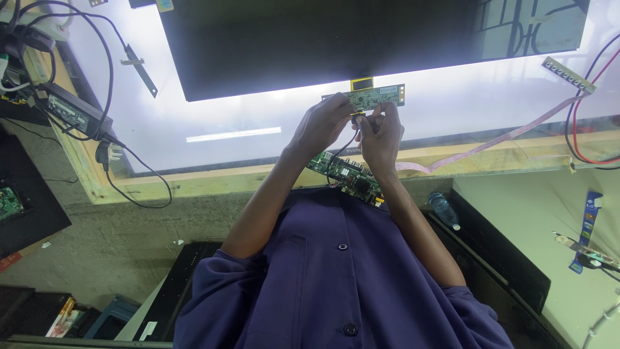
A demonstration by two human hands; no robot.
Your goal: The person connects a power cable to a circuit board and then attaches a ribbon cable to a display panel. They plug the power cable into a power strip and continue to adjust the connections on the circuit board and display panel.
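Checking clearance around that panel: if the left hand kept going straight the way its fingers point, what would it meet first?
Probably the narrow green circuit board, which the left hand already reaches at its lower edge; the dark panel lies beyond. Depth is unclear.

The fingers [368, 123] of both hands hide the lower edge of the narrow green circuit board [374, 97]; what they pinch there cannot be told.

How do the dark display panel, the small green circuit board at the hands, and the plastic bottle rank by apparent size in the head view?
1. dark display panel
2. small green circuit board
3. plastic bottle, though nearness makes these last two unsure.
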